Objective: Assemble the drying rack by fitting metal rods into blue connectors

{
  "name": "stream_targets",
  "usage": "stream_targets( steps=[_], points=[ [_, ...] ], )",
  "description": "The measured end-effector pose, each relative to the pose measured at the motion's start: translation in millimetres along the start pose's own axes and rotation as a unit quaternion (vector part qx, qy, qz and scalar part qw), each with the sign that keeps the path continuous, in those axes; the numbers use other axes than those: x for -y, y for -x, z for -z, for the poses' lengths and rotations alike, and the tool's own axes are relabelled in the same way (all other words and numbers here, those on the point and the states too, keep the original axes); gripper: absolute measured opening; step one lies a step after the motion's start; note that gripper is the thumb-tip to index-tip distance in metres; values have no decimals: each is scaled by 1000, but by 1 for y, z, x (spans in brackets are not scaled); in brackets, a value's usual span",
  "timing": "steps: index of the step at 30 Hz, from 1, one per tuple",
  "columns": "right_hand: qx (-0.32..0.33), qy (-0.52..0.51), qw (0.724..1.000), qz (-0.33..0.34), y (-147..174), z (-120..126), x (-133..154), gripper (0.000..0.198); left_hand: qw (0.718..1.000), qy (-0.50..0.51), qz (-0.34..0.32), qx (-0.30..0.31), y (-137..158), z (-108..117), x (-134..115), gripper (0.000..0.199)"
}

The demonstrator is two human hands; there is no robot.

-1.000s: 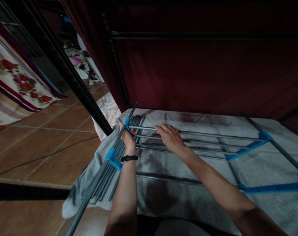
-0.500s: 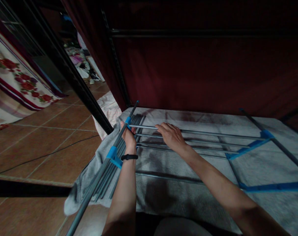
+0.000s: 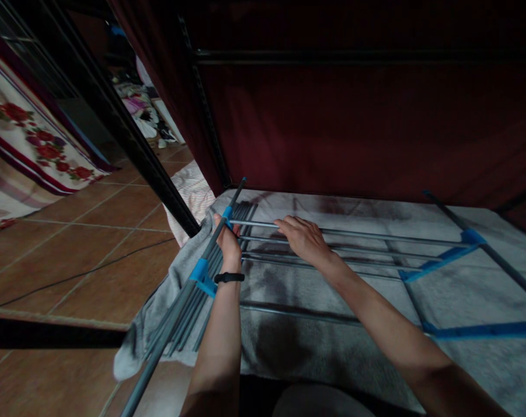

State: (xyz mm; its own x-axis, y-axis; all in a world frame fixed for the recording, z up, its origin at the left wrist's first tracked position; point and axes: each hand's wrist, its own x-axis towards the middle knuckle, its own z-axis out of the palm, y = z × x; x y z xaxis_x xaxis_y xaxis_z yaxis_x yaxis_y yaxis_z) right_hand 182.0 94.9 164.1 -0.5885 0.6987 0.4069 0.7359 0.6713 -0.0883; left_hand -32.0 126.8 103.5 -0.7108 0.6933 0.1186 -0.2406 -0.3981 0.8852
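Note:
A partly assembled rack of grey metal tubes and blue plastic connectors lies across the bed. My left hand (image 3: 229,238), with a black band at the wrist, is closed around the upper left blue connector (image 3: 227,215), where the top tube joins the side pole (image 3: 211,246); some of its fingers are hidden. Over the top tube (image 3: 376,236) my right hand (image 3: 302,237) is curled, a short way right of the left one. A second blue connector (image 3: 201,275) sits lower on the side pole. At the right, another blue connector (image 3: 471,238) carries the tubes' far ends.
Several loose grey tubes (image 3: 182,324) lie bundled under the side pole on the grey blanket (image 3: 289,347). A black post (image 3: 128,139) rises at the left. Dark red curtain (image 3: 332,127) hangs behind. A cable (image 3: 115,260) crosses the tiled floor (image 3: 72,278).
Almost nothing differs. The left side pole and its connectors have shifted very slightly to the right; both hands keep their grip.

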Motion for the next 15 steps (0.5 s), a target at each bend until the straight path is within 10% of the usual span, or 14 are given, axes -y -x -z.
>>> stream_targets(
  steps=[15],
  points=[
    [36, -28, 999, -23, -5, 6, 0, 31, 1000, -2, 7, -3, -1, -1, -2, 63]
  ],
)
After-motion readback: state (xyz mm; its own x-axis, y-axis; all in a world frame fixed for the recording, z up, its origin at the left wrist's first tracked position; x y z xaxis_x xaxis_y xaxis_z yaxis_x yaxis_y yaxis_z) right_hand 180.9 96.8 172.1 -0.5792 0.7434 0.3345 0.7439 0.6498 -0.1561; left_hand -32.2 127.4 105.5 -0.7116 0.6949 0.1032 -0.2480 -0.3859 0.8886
